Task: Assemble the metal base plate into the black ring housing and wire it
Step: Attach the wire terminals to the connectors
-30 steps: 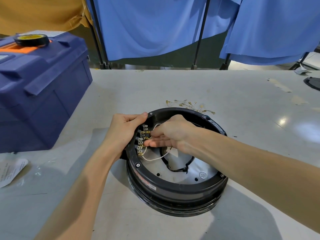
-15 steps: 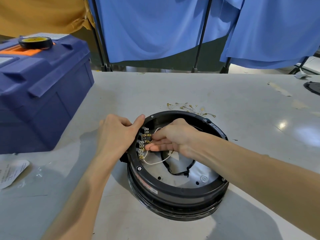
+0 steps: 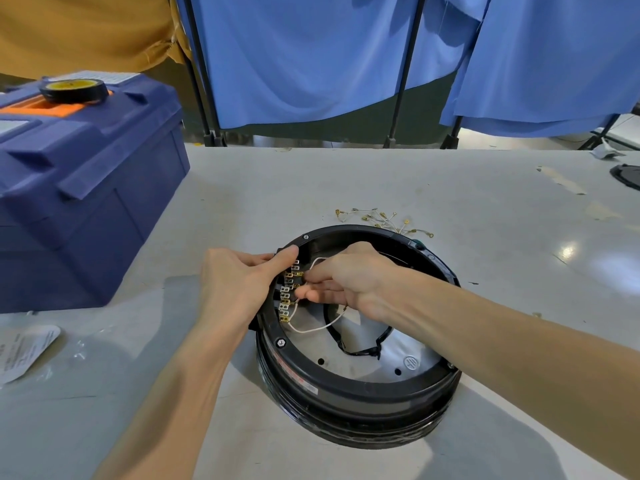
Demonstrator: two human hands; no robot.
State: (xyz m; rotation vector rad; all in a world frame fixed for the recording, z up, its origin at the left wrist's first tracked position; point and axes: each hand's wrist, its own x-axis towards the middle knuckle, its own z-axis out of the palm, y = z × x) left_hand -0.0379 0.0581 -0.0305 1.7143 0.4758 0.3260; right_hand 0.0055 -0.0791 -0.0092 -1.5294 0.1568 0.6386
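Note:
The black ring housing point(image 3: 349, 386) stands on the table with the metal base plate point(image 3: 398, 355) seated inside it. A row of brass terminals point(image 3: 285, 299) lines its inner left wall. My left hand point(image 3: 235, 285) grips the housing's left rim, thumb on the top edge. My right hand point(image 3: 343, 282) reaches inside and pinches the end of a white wire point(image 3: 311, 329) at the terminals. A black cable point(image 3: 356, 348) loops across the plate.
A blue toolbox point(image 3: 79, 188) with a roll of black tape point(image 3: 74, 90) on its lid stands at the left. Several loose wires with brass lugs point(image 3: 381, 220) lie behind the housing. A paper sheet point(image 3: 24, 348) lies at the left edge. Blue curtains hang behind the table.
My right hand's fingertips have shifted slightly along the terminal row. My left hand keeps its grip on the rim.

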